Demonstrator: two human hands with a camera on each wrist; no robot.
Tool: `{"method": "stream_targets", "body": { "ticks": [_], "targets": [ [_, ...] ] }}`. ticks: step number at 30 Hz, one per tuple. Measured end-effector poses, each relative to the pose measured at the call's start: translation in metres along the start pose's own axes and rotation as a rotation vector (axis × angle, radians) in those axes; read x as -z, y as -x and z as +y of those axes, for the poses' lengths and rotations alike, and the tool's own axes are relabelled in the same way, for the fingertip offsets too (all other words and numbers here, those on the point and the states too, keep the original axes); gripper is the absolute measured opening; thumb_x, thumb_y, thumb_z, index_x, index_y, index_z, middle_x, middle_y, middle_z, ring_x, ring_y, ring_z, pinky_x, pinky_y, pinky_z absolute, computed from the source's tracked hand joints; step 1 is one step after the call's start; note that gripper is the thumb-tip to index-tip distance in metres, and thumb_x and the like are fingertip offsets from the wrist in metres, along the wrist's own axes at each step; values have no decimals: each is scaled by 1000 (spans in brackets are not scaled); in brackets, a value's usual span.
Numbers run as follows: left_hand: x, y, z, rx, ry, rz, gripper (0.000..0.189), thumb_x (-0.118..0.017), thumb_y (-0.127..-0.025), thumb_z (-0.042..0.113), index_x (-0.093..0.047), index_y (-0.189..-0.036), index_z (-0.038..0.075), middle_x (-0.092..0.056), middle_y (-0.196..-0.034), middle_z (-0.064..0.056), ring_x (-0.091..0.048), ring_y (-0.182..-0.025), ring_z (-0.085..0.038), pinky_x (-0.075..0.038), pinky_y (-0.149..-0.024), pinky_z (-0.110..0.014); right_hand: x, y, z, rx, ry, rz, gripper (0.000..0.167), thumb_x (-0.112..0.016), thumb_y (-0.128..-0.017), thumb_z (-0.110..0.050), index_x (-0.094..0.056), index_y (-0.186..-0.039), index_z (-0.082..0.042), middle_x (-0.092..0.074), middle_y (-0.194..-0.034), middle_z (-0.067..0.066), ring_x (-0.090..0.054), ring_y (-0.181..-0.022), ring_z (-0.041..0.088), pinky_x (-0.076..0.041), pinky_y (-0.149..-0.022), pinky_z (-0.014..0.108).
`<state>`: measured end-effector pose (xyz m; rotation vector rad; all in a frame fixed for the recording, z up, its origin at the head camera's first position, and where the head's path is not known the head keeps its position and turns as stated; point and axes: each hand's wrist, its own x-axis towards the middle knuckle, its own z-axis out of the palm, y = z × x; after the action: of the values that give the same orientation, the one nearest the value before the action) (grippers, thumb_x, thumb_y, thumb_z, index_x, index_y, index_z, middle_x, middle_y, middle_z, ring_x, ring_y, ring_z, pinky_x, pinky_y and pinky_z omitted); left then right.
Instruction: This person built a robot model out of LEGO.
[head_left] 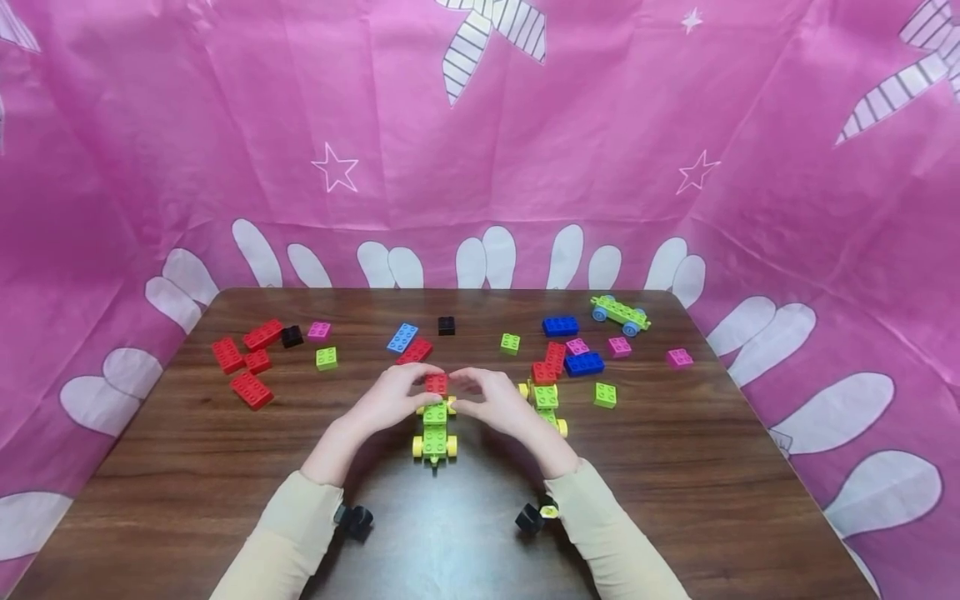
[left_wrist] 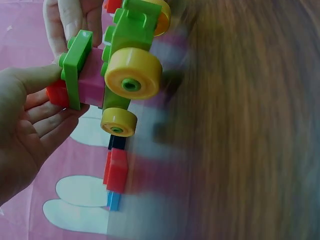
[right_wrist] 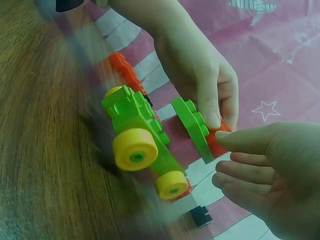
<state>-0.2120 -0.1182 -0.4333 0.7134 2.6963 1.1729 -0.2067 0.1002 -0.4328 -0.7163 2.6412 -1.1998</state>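
Note:
Between my two hands stands a green toy car base (head_left: 435,437) with yellow wheels, in the middle of the head view. A pink brick (left_wrist: 92,77) sits on it, topped by a thin green plate brick (right_wrist: 192,131). Over that plate is a red brick (head_left: 436,383). My left hand (head_left: 390,396) pinches the red brick from the left, its thumb along the near side. From the right, my right hand (head_left: 495,400) holds the same brick with its thumb tip at the corner. Fingers partly hide the red brick in both wrist views.
Just right of my right hand, partly covered by it, is another green car base (head_left: 546,397) with yellow wheels. A green car base with blue wheels (head_left: 621,313) stands back right. Loose red bricks (head_left: 251,389) lie left; blue bricks (head_left: 584,364) lie right.

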Motion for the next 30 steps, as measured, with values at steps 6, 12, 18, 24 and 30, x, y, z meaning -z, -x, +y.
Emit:
{"method": "stream_targets", "body": {
  "ticks": [6, 12, 18, 24, 30],
  "targets": [
    [13, 10, -10, -17, -55, 35, 43, -71, -90, 21, -60, -128, 5, -66, -122, -12, -61, -117, -31, -50, -98, -52, -2, 1, -1, 16, 6, 12, 41, -71, -90, -15, -60, -128, -4, -67, -123, 14, -64, -114, 28, -51, -98, 46],
    [31, 22, -20, -28, -95, 71, 43, -74, -88, 19, -62, -125, 3, -67, -122, -15, -62, -115, -34, -50, -97, -53, -2, 1, 1, 23, 27, 18, 41, -72, -89, -15, -61, -127, -3, -68, -122, 13, -64, -113, 28, -51, -98, 45],
    [53, 36, -33, 17, -105, 74, 42, -74, -87, 19, -63, -125, 3, -67, -121, -16, -61, -116, -36, -49, -96, -56, -1, 2, 0, 7, 17, 2, 42, -71, -89, -16, -61, -128, -3, -67, -123, 13, -64, -113, 27, -51, -98, 45],
    [71, 47, -47, 56, -130, 65, 43, -74, -87, 19, -62, -126, 4, -67, -121, -16, -59, -116, -37, -48, -96, -58, -3, 3, -1, 12, 18, -20, 41, -71, -90, -17, -61, -127, -2, -67, -123, 13, -64, -112, 27, -52, -97, 44],
    [84, 52, -59, 35, -149, 63, 43, -76, -85, 16, -63, -124, 2, -68, -116, -17, -61, -111, -37, -49, -94, -58, -3, 4, -1, 10, 28, -15, 40, -71, -90, -16, -61, -126, -3, -68, -122, 12, -64, -112, 27, -52, -97, 43]
  ]
}}
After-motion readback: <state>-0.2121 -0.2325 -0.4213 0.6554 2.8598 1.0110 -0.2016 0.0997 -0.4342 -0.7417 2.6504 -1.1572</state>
